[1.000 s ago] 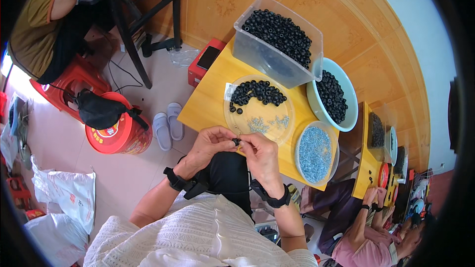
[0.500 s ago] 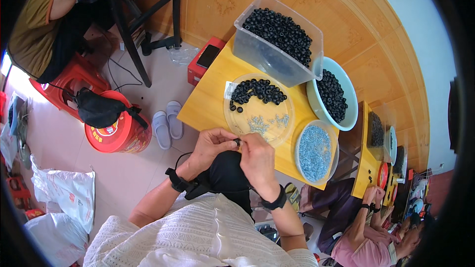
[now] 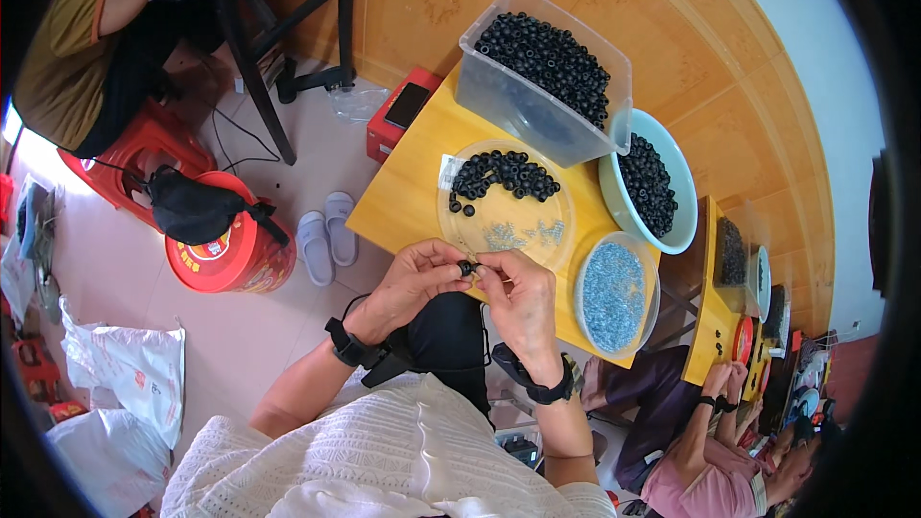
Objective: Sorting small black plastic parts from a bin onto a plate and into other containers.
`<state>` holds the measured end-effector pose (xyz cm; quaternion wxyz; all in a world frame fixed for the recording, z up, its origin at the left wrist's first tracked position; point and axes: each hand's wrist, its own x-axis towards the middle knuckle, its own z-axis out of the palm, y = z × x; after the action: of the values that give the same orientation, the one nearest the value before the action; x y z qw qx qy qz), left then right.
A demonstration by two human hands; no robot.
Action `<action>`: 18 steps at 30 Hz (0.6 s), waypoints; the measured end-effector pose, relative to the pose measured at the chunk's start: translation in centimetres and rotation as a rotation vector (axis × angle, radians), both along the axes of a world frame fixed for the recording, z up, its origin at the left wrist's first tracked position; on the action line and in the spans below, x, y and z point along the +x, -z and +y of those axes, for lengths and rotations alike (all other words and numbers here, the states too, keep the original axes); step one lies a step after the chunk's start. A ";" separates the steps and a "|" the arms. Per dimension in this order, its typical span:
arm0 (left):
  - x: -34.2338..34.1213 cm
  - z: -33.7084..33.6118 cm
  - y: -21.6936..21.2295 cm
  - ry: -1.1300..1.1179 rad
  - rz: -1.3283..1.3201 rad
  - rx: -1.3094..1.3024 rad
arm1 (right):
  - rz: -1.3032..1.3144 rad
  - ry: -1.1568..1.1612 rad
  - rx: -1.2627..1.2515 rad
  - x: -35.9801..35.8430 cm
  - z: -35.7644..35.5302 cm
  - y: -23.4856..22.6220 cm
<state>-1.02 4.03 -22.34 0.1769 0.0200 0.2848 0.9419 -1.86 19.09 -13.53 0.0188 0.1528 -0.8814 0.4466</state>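
The yellow table (image 3: 403,201) bears a clear bin (image 3: 508,101), a round tray (image 3: 518,213) and a shallow bowl (image 3: 651,302)

Left hand (image 3: 414,280) and right hand (image 3: 521,299) nearly meet, thumbs (image 3: 443,276) pinched toward bent index fingers (image 3: 503,260), bare forearms (image 3: 305,386) angled inward from below

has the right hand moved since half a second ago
Yes: measured against the yellow table, the right hand has shifted slightly to the right.

small part (image 3: 466,269): black | table (image 3: 403,201): yellow | basin (image 3: 685,194): pale blue | shirt (image 3: 345,451): white, openwork pattern
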 end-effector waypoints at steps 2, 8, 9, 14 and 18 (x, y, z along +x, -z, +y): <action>0.0 -0.1 0.0 -0.003 0.003 -0.031 | 0.012 -0.016 0.028 -0.1 -0.1 -0.3; 0.2 0.1 0.0 -0.034 0.048 -0.172 | 0.020 -0.049 0.123 -0.1 -0.5 -0.9; 0.3 0.1 -0.1 -0.042 0.060 -0.196 | 0.033 -0.055 0.171 -0.1 -0.6 -1.0; 0.7 0.5 -0.2 -0.115 0.082 -0.270 | 0.073 -0.004 0.328 0.6 -1.5 -0.9; 0.9 1.1 -0.2 -0.223 0.081 -0.372 | 0.096 0.058 0.312 0.6 -2.0 -0.1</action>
<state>-0.09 5.17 -22.10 0.0607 -0.0067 0.4610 0.8853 -1.25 17.09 -13.47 0.0497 0.1493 -0.9422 0.2958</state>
